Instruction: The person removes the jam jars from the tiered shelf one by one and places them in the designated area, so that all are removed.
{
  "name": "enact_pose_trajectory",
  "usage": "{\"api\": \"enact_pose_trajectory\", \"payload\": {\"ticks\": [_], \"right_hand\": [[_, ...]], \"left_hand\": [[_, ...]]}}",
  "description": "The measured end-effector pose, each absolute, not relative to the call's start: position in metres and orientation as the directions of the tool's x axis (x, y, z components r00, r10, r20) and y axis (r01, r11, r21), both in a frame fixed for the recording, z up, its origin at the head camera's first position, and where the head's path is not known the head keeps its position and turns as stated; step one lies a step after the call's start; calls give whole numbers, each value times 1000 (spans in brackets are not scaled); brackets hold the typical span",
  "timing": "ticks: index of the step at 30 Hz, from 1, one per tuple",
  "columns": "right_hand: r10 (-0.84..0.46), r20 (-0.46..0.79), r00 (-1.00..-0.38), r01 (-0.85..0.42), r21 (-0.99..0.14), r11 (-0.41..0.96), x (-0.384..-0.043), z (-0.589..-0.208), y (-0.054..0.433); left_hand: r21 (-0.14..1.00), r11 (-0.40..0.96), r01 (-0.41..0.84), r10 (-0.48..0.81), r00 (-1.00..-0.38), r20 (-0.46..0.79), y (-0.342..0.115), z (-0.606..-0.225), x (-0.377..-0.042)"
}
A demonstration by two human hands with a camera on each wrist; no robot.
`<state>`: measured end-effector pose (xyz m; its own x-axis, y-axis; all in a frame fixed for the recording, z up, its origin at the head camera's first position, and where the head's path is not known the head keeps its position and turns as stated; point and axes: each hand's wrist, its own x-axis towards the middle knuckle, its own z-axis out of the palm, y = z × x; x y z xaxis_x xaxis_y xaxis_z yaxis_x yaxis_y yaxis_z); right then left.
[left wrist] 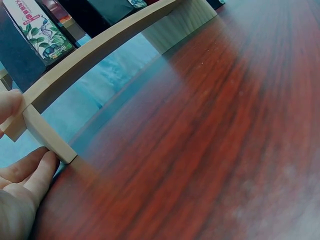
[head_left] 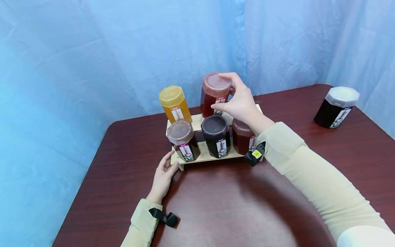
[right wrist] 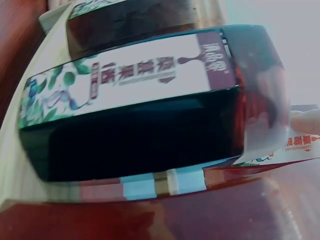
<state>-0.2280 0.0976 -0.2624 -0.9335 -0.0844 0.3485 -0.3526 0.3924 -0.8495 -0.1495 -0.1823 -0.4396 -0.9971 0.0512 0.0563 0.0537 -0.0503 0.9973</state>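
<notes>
At twelve o'clock on the wooden rack (head_left: 205, 156): one red jar (head_left: 213, 91), grasped near its lid by the right hand (head_left: 239, 103). Ten o'clock: one yellow jar (head_left: 174, 103). Eight o'clock: left hand (head_left: 163, 176), holding the front corner. Front tier: three darker jars (head_left: 215, 135).

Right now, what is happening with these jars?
A person's right hand grips a red jar at the back step of a wooden rack; whether it rests there is unclear. The left hand holds the rack's front left corner. A yellow jar stands on the back step, three dark jars on the front one. Another dark jar stands apart, on the right.
</notes>
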Motion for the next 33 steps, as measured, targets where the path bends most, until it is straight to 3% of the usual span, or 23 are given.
{"api": "enact_pose_trajectory", "payload": {"ticks": [17, 33], "right_hand": [[79, 455, -887, -430, -876, 218, -214, -264, 123], [227, 510, -830, -467, -857, 217, -213, -281, 161]], "left_hand": [[997, -56, 45, 52, -998, 48, -182, -440, -150], [998, -28, 63, 54, -996, 64, -182, -439, -151]]}}
